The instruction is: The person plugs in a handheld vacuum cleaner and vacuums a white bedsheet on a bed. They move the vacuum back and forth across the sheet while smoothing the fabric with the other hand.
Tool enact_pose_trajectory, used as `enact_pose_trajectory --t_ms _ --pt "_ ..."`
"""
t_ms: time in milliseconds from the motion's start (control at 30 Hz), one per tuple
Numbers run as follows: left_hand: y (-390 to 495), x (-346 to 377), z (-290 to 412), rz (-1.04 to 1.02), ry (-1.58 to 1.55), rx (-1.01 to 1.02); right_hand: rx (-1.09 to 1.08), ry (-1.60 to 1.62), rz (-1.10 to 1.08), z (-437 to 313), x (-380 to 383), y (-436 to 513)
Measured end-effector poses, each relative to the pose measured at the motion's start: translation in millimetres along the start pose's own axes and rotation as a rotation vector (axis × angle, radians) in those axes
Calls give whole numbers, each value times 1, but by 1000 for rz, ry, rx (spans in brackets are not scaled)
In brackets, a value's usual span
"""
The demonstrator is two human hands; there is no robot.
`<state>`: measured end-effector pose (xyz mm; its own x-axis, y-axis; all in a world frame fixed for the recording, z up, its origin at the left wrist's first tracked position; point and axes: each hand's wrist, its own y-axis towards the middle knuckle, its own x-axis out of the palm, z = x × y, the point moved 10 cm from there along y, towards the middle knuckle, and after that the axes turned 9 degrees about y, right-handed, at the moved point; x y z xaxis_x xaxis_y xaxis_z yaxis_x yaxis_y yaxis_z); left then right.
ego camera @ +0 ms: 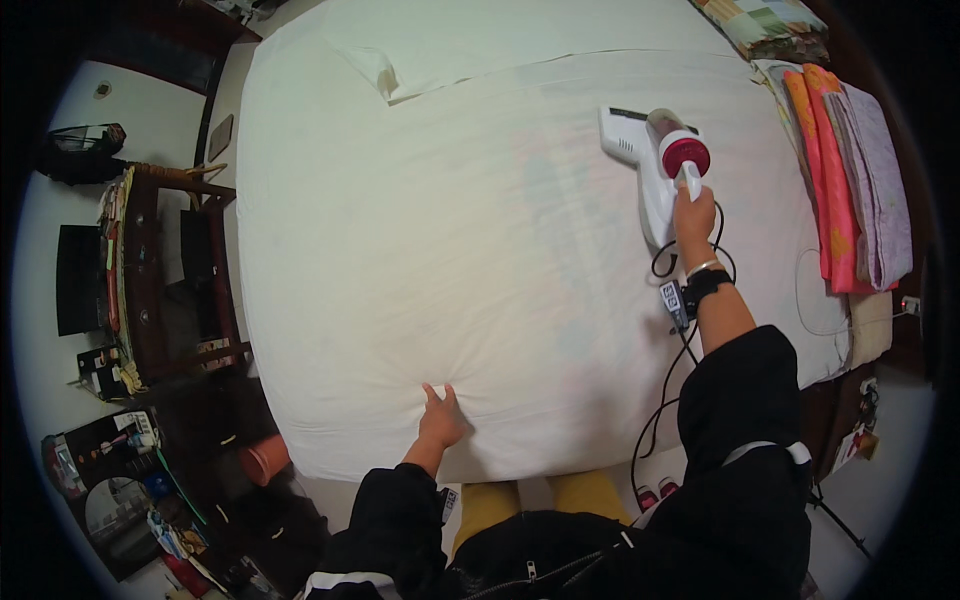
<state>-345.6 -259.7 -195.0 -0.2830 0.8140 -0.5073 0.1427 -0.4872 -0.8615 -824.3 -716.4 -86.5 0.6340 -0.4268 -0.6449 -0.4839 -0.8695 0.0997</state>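
Note:
My right hand [694, 216] grips the handle of a white handheld mattress vacuum [657, 187] with a red-ended dust cup [685, 156]. The vacuum lies on a white bed sheet [390, 247], its wide head pointing away from me. A black power cord [660, 409] hangs from it past my right forearm to the floor. Nearer the bed's front edge, my left hand [442, 421] presses on the sheet with two digits spread. Creases fan out around those fingertips; the other fingers are hidden under the hand.
Folded orange and lilac textiles [844, 187] are stacked along the bed's right side. Behind them lies a patterned pillow [772, 26]. A thin pale cable [802, 292] loops over the right edge. To the left stand a dark wooden desk [146, 277] and an orange bin [265, 459].

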Motion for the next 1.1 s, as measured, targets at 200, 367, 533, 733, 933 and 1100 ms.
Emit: enact_pose_trajectory --t_ms 200,367,533,733,933,1100 --pt "-4 5 -2 7 -53 -21 -52 -62 9 -11 40 79" --pt "-2 7 -4 15 59 -8 -114 -37 -33 -15 59 134" --pt "-3 3 -4 -58 -38 -28 131 203 -406 24 74 147" --pt "0 -2 1 -127 -1 -22 -73 -104 -276 61 20 122" --pt "2 4 2 -132 77 -28 32 -218 -364 123 -39 72" --pt "2 4 4 -94 71 4 71 -264 -280 144 -90 20"
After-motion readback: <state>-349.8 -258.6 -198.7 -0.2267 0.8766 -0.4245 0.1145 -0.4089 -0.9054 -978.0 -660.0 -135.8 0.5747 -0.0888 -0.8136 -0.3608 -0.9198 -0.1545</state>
